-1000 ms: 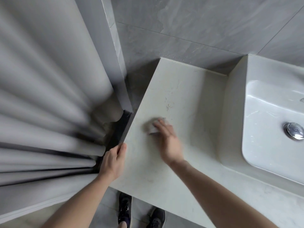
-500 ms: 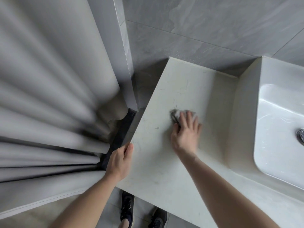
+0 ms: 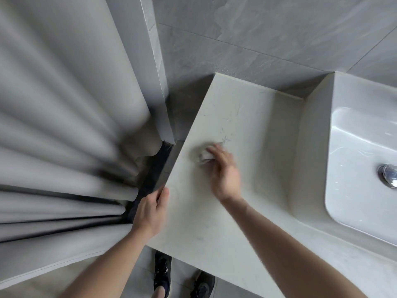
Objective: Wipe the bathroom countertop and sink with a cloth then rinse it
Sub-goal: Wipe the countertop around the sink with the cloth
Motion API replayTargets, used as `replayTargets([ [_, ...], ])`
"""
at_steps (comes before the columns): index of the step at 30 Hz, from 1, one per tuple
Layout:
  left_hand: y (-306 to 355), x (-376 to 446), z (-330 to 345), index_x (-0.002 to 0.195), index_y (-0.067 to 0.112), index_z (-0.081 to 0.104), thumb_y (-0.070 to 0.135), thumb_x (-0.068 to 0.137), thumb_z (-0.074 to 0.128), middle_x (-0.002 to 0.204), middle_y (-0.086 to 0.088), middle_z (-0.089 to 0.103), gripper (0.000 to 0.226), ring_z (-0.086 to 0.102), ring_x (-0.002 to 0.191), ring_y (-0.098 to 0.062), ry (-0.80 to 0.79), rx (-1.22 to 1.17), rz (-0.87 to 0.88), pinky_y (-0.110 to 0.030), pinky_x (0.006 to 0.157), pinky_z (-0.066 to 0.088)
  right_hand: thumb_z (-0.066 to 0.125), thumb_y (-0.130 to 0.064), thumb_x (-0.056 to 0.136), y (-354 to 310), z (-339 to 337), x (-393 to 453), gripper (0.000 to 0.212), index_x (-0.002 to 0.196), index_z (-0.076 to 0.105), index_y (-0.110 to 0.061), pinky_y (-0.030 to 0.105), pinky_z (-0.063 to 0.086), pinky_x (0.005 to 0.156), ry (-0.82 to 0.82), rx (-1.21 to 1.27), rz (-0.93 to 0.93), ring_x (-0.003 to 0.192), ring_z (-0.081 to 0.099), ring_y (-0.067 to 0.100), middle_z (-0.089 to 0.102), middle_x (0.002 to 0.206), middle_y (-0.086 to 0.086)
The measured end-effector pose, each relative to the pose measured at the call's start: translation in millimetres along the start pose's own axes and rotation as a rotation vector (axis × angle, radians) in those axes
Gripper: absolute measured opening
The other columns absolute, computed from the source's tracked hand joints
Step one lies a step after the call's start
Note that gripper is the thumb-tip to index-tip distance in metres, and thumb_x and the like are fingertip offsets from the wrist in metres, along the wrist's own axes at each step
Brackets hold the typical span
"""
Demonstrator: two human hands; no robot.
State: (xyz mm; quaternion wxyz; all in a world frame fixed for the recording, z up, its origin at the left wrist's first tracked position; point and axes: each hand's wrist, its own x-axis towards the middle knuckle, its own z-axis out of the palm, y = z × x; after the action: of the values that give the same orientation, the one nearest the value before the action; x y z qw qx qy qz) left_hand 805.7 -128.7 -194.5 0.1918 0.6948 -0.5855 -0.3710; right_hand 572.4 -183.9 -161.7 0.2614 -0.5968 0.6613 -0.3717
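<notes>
right hand (image 3: 225, 173) sweeping back left from mid-counter, fingers pressed together, pinning cloth (image 3: 204, 154) near countertop (image 3: 247, 117) left edge | left hand (image 3: 151, 211) still gripping that edge, fingers curled over it | countertop wiping continuing; sink (image 3: 354, 151), rinse pending

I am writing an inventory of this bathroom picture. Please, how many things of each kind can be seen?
Hands: 2 (left hand, right hand)
Cloth: 1 (cloth)
Countertop: 1 (countertop)
Sink: 1 (sink)
Drain plug: 1 (drain plug)
Curtain: 1 (curtain)
Shoes: 2 (shoe, shoe)
Total: 9
</notes>
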Motion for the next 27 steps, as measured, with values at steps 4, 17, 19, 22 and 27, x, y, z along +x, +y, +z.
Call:
replayTargets([
  [4, 5, -1, -1, 0.107, 0.027, 0.069, 0.065, 0.099, 0.026, 0.097, 0.004, 0.075, 0.058, 0.067, 0.093, -0.023, 0.003, 0.001, -0.006, -0.040, 0.080, 0.052, 0.037, -0.021, 0.099, 64, -67, 9, 0.046, 0.133, 0.067, -0.011, 0.034, 0.026, 0.125, 0.229, -0.204, 0.206, 0.144, 0.045, 0.032, 0.058, 0.148, 0.011],
  [17, -3, 2, 2, 0.107, 0.022, 0.069, 0.065, 0.099, 0.027, 0.100, 0.001, 0.076, 0.061, 0.068, 0.098, -0.026, 0.020, 0.030, 0.024, -0.039, 0.081, 0.051, 0.044, -0.034, 0.093, 37, -19, 14, 0.065, 0.157, 0.040, -0.021, 0.054, 0.010, 0.126, 0.100, -0.464, 0.297, 0.156, 0.018, 0.038, 0.030, 0.168, 0.008],
  [19, -5, 3, 3, 0.109, 0.021, 0.069, 0.066, 0.099, 0.027, 0.102, 0.001, 0.076, 0.063, 0.069, 0.101, -0.026, 0.019, 0.021, 0.037, -0.038, 0.083, 0.051, 0.048, -0.030, 0.092, 13, 9, 10, 0.066, 0.157, 0.040, -0.022, 0.054, 0.011, 0.127, -0.005, -0.448, 0.175, 0.156, 0.018, 0.040, 0.029, 0.168, 0.008],
  [22, -4, 3, 2, 0.115, 0.022, 0.070, 0.062, 0.100, 0.030, 0.105, 0.000, 0.077, 0.059, 0.069, 0.104, -0.025, 0.023, 0.011, 0.048, -0.036, 0.083, 0.050, 0.048, -0.023, 0.089, -25, 49, -5, 0.069, 0.158, 0.038, -0.024, 0.052, 0.006, 0.129, -0.153, -0.376, -0.003, 0.158, 0.012, 0.035, 0.025, 0.169, 0.004],
  [27, -2, 2, 0, 0.118, 0.028, 0.069, 0.066, 0.099, 0.029, 0.097, 0.002, 0.076, 0.058, 0.069, 0.094, -0.023, 0.000, -0.022, 0.030, -0.040, 0.083, 0.053, 0.051, -0.015, 0.094, -34, 71, -16, 0.058, 0.152, 0.048, -0.020, 0.047, 0.009, 0.128, -0.242, -0.318, -0.177, 0.157, 0.019, 0.032, 0.037, 0.165, 0.003],
])
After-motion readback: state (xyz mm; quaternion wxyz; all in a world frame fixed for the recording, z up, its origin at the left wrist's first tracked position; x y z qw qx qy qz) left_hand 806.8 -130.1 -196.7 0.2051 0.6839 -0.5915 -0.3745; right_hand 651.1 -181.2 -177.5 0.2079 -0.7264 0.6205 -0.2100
